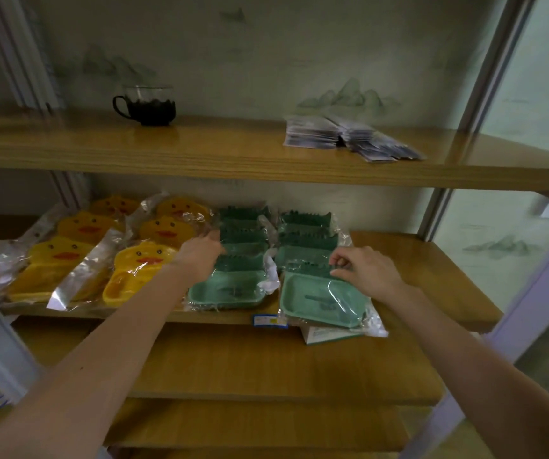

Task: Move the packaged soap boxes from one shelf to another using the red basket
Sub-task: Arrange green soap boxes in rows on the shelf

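Two rows of green crocodile-shaped soap boxes in clear plastic lie on the middle shelf (432, 276). My left hand (200, 256) reaches over the left green row (226, 289), fingers spread and touching a pack further back. My right hand (365, 270) pinches the plastic at the back edge of the front green soap box (319, 299) in the right row. This box overhangs the shelf's front edge. Yellow duck-shaped soap boxes (134, 273) in plastic fill the left half of the shelf. No red basket is in view.
The upper shelf (200, 150) holds a dark glass cup (149, 106) and a fanned pile of flat packets (342, 135). A white carton (326, 336) sticks out under the front green box, beside a price label (269, 320). Metal uprights (485, 87) frame the shelving; a lower shelf (266, 362) lies below.
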Demonstrator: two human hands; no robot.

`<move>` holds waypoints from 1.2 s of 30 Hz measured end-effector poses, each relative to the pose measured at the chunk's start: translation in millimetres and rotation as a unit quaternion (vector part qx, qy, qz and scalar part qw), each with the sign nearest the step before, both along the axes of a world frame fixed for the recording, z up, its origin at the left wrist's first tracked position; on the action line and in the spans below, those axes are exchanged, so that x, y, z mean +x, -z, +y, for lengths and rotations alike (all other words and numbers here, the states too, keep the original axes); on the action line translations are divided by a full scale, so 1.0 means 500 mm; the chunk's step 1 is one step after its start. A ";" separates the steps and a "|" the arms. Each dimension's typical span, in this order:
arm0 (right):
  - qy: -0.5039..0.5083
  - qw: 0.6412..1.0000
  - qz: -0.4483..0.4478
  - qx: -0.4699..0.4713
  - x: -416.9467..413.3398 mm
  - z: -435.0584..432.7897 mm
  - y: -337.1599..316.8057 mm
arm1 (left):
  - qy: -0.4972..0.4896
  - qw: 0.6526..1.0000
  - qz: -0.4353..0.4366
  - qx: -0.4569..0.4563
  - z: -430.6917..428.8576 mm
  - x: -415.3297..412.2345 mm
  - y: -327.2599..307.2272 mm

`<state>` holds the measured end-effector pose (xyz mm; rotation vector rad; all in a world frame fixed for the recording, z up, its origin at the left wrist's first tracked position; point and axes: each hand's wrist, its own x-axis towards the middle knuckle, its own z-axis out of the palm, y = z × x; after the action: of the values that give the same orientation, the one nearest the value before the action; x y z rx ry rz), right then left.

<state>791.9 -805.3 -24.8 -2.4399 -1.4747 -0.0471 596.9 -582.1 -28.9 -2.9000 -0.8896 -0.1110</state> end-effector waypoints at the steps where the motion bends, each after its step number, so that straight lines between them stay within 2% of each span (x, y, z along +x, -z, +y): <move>1: 0.001 1.000 0.003 -0.004 0.001 0.010 0.007 | -0.012 0.999 -0.027 -0.020 -0.004 0.000 0.004; 4: 0.011 1.000 0.007 -0.003 0.004 0.031 0.027 | -0.037 0.994 -0.088 -0.061 -0.008 -0.004 0.008; 7: 0.024 1.000 -0.011 0.000 0.005 0.047 0.042 | -0.028 0.991 -0.102 -0.080 -0.014 -0.017 0.005; 16: 0.063 0.994 -0.084 0.025 -0.016 0.082 0.066 | 0.019 0.993 -0.096 -0.069 -0.037 -0.056 0.016; 19: 0.080 0.993 -0.084 0.022 -0.026 0.082 0.069 | 0.034 0.994 -0.099 -0.033 -0.055 -0.066 0.019; 21: 0.084 0.993 -0.082 0.014 -0.037 0.077 0.067 | 0.052 0.990 -0.129 -0.006 -0.068 -0.071 0.020; 24: 0.085 0.992 -0.053 0.080 -0.062 0.051 0.066 | 0.092 0.977 -0.191 0.014 -0.091 -0.074 0.027; 27: 0.087 0.978 -0.071 0.173 -0.084 0.004 0.079 | 0.150 0.957 -0.246 0.036 -0.128 -0.075 0.051; 31: 0.083 0.964 -0.076 0.241 -0.109 -0.088 0.116 | 0.200 0.943 -0.262 0.053 -0.199 -0.073 0.102; 33: 0.083 0.968 -0.063 0.228 -0.116 -0.142 0.140 | 0.213 0.943 -0.252 0.047 -0.236 -0.068 0.130; 36: 0.093 0.984 -0.048 0.148 -0.114 -0.222 0.184 | 0.211 0.955 -0.207 0.024 -0.291 -0.054 0.177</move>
<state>735.0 -916.5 -117.0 -2.3467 -1.1743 -0.3978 569.8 -727.4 -117.6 -3.0187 -0.2752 -0.7844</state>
